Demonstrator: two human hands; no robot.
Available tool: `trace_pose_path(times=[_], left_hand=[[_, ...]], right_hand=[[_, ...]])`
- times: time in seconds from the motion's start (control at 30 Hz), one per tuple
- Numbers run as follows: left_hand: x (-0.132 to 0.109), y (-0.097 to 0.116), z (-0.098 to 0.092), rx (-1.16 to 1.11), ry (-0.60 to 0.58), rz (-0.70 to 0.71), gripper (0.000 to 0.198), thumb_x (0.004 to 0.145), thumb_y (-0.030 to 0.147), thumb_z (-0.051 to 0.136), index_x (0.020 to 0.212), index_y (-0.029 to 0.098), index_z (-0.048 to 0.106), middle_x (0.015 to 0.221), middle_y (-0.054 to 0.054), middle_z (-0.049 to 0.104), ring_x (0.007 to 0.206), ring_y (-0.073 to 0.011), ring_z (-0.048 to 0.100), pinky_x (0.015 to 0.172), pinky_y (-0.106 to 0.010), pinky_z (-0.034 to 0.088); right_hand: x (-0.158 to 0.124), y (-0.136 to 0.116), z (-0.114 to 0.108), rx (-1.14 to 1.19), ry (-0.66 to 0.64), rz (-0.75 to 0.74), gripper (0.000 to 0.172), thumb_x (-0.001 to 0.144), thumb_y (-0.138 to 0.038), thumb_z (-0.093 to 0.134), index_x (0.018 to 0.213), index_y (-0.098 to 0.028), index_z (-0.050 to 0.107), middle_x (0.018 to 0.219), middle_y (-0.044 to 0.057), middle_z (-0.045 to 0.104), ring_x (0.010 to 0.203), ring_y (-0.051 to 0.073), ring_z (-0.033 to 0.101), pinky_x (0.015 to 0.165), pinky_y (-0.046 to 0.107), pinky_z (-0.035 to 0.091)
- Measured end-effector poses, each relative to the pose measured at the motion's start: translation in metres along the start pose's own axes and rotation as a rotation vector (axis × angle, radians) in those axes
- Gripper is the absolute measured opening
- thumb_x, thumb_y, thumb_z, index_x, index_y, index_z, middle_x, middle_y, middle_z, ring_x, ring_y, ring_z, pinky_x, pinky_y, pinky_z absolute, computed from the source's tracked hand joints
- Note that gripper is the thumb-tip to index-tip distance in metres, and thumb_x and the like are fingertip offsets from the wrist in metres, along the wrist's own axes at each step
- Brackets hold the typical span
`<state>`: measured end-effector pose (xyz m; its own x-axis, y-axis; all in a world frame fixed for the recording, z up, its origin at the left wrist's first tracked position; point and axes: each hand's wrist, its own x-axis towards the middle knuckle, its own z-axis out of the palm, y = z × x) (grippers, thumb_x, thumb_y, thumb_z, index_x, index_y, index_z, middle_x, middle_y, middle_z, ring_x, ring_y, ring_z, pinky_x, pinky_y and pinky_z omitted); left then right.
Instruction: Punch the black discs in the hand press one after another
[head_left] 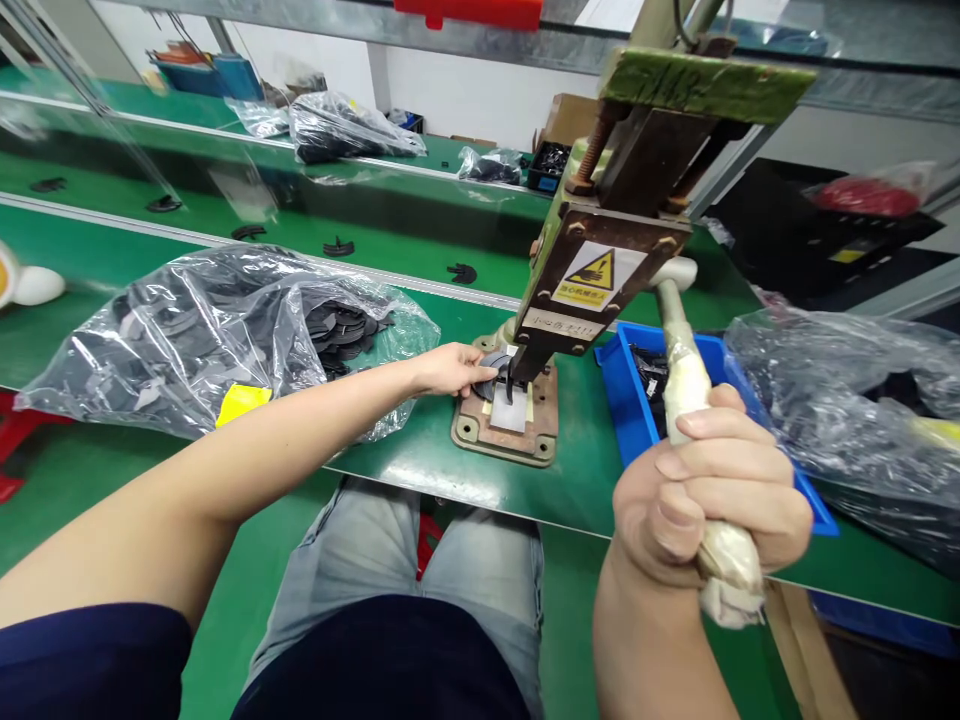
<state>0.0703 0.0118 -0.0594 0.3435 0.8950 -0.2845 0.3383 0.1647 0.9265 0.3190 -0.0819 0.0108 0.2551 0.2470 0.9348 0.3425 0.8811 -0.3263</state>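
My left hand [452, 370] pinches a dark curved plastic part [491, 378] at the base of a hand press [592, 270]. The part lies under the press's narrow ram, partly over a small light metal plate [510, 410]. My right hand [720, 480] is wrapped round the press's lever handle [686, 370], which is covered in pale wrapping. To the left lies a big clear plastic bag [225, 330] of similar dark parts, its mouth facing the press. A blue bin [619, 390] with small black pieces stands to the right of the press, partly behind my right hand.
A green conveyor belt [390, 220] behind the bench carries several dark curved parts. Another clear bag [862, 390] lies at the right. Beyond the belt are more bags [345, 125] and a black bin [551, 165]. A metal shelf beam [322, 25] crosses overhead.
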Motion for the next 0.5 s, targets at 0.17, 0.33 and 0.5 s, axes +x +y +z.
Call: trace_pose_path(times=[0.17, 0.33, 0.5], left_hand=[[0.007, 0.005, -0.001, -0.018, -0.011, -0.138, 0.034, 0.086, 0.04, 0.082, 0.073, 0.017, 0.062, 0.056, 0.001, 0.061, 0.045, -0.0081, 0.054, 0.041, -0.017, 0.035], [0.007, 0.019, -0.001, -0.065, -0.037, -0.267, 0.032, 0.085, 0.035, 0.084, 0.071, 0.015, 0.063, 0.059, -0.004, 0.068, 0.044, -0.0084, 0.056, 0.041, -0.016, 0.037], [0.004, 0.02, 0.005, -0.154, -0.012, -0.304, 0.026, 0.089, 0.033, 0.08, 0.077, 0.015, 0.066, 0.057, -0.004, 0.068, 0.039, -0.0087, 0.053, 0.039, -0.018, 0.036]], right_hand=[[0.0, 0.004, 0.002, 0.047, 0.045, -0.068, 0.037, 0.082, -0.043, 0.069, 0.062, -0.025, 0.044, 0.058, -0.006, 0.047, 0.07, 0.015, 0.061, 0.095, 0.052, 0.059], [0.0, 0.002, 0.003, 0.052, 0.022, -0.05, 0.04, 0.083, -0.043, 0.07, 0.062, -0.023, 0.042, 0.058, -0.006, 0.046, 0.072, 0.016, 0.061, 0.096, 0.054, 0.057], [0.037, 0.006, 0.008, 0.067, 0.032, -0.053, 0.042, 0.076, -0.062, 0.077, 0.083, -0.027, 0.053, 0.073, -0.004, 0.053, 0.079, 0.016, 0.064, 0.092, 0.045, 0.059]])
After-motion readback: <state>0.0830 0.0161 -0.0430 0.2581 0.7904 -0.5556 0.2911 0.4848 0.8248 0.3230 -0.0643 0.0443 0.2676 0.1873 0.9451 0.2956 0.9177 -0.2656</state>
